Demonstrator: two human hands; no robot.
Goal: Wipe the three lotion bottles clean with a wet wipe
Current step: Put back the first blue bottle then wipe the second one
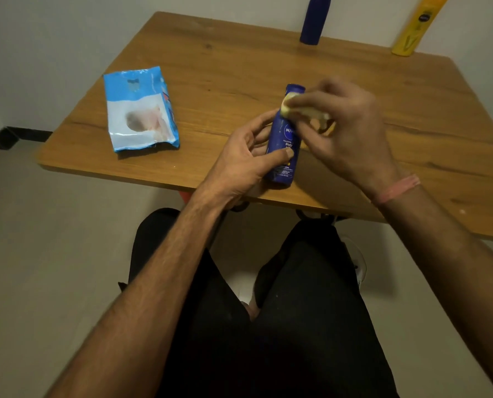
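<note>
Left hand (245,162) grip clamped around lower body of blue lotion bottle (284,139), held at bench (210,53) near edge. Right hand (343,124) grip pinched on folded wet wipe (294,109), pressed at shoulder below cap. Bottle long axis runs near edge to far edge, cap away; wipe stroke likely follows it downward. Two other bottles (314,21) stand at far edge

- Blue bottle (283,136), table centre: logo partly legible, "NIV"; "Body" beneath; smaller print unreadable.
- Yellow bottle (415,25), 1 o'clock: dark round logo, illegible.
</note>
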